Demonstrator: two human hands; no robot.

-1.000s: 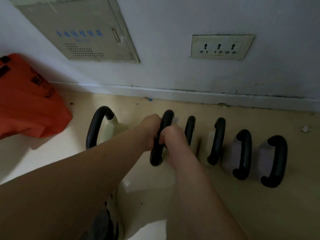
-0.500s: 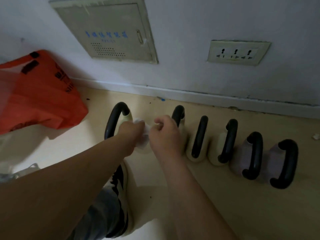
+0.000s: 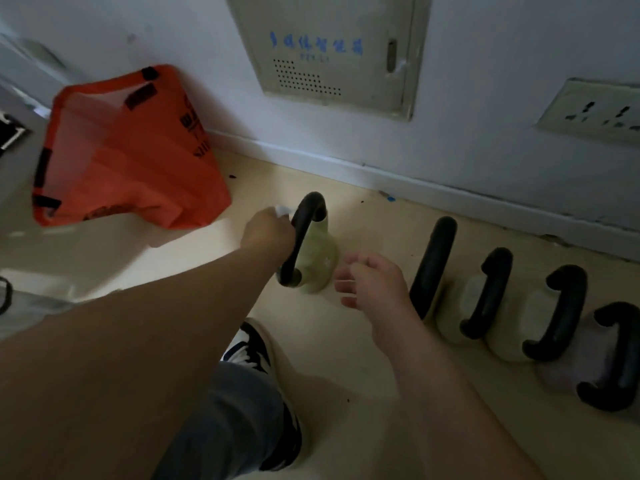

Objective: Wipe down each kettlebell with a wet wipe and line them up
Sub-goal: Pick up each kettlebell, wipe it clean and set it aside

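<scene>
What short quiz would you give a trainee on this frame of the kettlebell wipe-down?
1. True or false: the right hand grips a handle.
2. The wet wipe is: A) in the left hand, against the handle of the leftmost kettlebell; B) in the right hand; C) in neither hand.
3. Fill in: ___ kettlebells are in view.
Key: 1 false, it hovers open beside the leftmost kettlebell and holds nothing; 2 A; 3 five.
</scene>
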